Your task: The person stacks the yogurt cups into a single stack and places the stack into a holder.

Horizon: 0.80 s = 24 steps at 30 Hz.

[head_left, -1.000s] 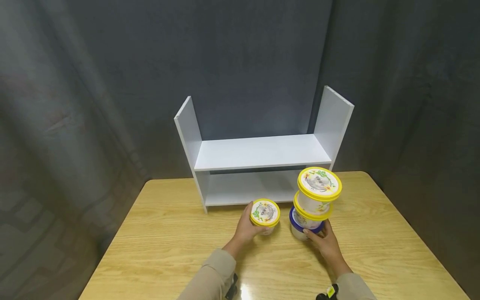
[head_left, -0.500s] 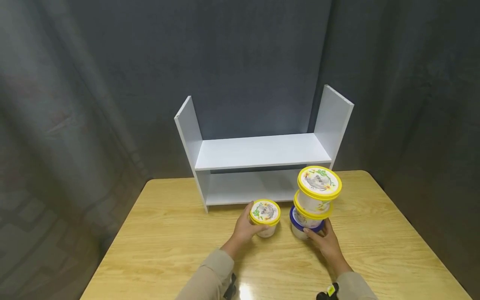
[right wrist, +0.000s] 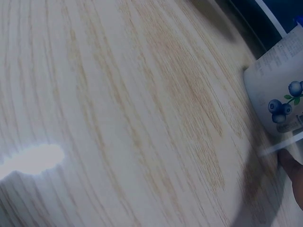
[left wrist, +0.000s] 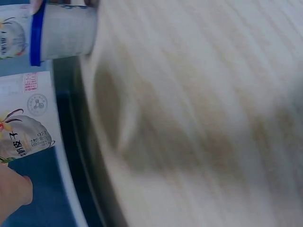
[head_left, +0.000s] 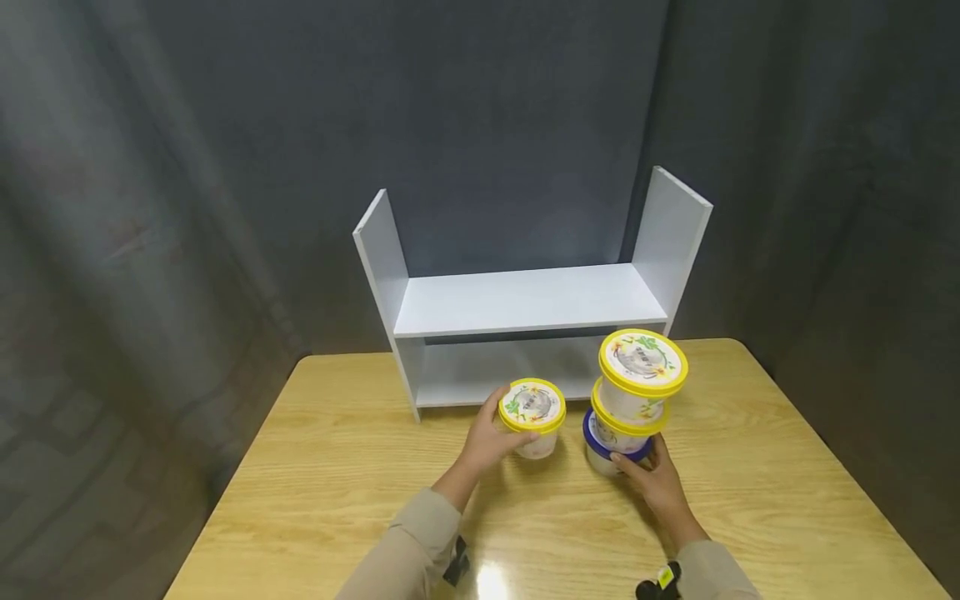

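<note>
Two yellow-lidded tubs (head_left: 643, 365) on the blue-lidded tub (head_left: 600, 461), gripped by the right hand (head_left: 660, 487), may be toppled if it is jerked, while a third tub (head_left: 532, 405) is held by the left hand (head_left: 484, 442).

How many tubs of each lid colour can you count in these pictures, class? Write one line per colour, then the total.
Yellow-lidded tubs: 3
Blue-lidded blueberry-print tub: 1
Total: 4 tubs
</note>
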Motion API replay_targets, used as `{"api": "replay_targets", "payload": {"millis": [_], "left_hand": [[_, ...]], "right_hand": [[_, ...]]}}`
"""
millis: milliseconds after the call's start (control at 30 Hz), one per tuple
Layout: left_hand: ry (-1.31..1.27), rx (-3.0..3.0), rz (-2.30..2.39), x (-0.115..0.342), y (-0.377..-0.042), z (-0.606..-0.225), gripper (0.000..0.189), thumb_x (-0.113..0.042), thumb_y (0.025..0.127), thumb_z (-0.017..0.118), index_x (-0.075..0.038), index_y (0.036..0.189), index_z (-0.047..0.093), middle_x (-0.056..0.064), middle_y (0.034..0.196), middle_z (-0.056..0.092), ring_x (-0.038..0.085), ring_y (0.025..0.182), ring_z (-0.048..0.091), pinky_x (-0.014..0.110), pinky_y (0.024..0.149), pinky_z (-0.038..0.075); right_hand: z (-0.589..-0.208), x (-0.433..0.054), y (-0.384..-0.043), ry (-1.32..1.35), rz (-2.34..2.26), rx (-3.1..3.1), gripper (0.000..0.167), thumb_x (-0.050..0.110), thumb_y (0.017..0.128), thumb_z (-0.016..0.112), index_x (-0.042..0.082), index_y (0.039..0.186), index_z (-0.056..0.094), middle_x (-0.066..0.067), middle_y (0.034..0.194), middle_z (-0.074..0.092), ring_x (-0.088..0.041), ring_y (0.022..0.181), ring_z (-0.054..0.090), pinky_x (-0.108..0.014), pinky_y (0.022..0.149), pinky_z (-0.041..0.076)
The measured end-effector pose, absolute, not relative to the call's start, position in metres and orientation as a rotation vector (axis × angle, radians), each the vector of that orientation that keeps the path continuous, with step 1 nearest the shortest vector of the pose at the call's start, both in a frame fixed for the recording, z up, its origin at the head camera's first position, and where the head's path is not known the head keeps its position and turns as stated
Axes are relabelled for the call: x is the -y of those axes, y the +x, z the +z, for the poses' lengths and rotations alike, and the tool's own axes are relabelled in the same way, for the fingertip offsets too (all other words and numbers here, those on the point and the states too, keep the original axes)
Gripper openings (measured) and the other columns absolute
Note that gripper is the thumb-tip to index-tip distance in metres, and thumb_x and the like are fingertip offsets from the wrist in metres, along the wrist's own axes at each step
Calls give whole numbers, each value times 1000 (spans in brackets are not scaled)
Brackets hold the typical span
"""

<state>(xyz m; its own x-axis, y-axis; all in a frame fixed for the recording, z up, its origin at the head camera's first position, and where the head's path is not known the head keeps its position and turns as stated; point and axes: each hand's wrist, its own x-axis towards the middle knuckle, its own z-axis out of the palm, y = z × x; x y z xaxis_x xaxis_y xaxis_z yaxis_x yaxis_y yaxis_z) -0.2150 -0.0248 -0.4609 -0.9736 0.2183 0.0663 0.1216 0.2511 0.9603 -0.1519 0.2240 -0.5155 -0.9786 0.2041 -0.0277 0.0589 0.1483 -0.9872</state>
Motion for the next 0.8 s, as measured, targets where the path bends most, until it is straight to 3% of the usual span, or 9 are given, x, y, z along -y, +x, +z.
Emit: {"api": "replay_targets", "payload": {"millis": [267, 400, 533, 800], "left_hand": [[431, -2425, 1891, 26, -213, -435, 86, -33, 60, 77, -18, 133, 33, 6, 133, 35, 34, 118, 31, 56, 89, 29], [468, -2389, 1906, 28, -212, -420, 87, -31, 61, 77, -18, 134, 31, 3, 135, 31, 31, 121, 27, 53, 91, 29], [514, -2386, 1888, 30, -212, -406, 85, -31, 63, 76, -21, 134, 30, 0, 137, 27, 29, 125, 21, 52, 93, 26], [632, -2407, 1880, 28, -213, -379, 83, -24, 63, 76, -20, 134, 32, -5, 134, 32, 22, 125, 22, 53, 97, 17]], "right_hand": [[-517, -226, -152, -268, 1940, 2326, 91, 26, 78, 64, 15, 139, -3, -27, 137, 14, -42, 122, 15, -54, 95, 22], [-516, -226, -150, -252, 1969, 2311, 91, 25, 78, 64, 14, 139, -3, -26, 137, 14, -41, 123, 14, -52, 96, 22], [-517, -226, -150, -234, 1954, 2310, 89, 24, 80, 62, 16, 139, -3, -28, 136, 14, -44, 122, 15, -53, 94, 24], [-518, -225, -152, -200, 1967, 2271, 88, 19, 79, 63, 17, 140, -1, -27, 136, 15, -42, 122, 15, -51, 94, 26]]}}
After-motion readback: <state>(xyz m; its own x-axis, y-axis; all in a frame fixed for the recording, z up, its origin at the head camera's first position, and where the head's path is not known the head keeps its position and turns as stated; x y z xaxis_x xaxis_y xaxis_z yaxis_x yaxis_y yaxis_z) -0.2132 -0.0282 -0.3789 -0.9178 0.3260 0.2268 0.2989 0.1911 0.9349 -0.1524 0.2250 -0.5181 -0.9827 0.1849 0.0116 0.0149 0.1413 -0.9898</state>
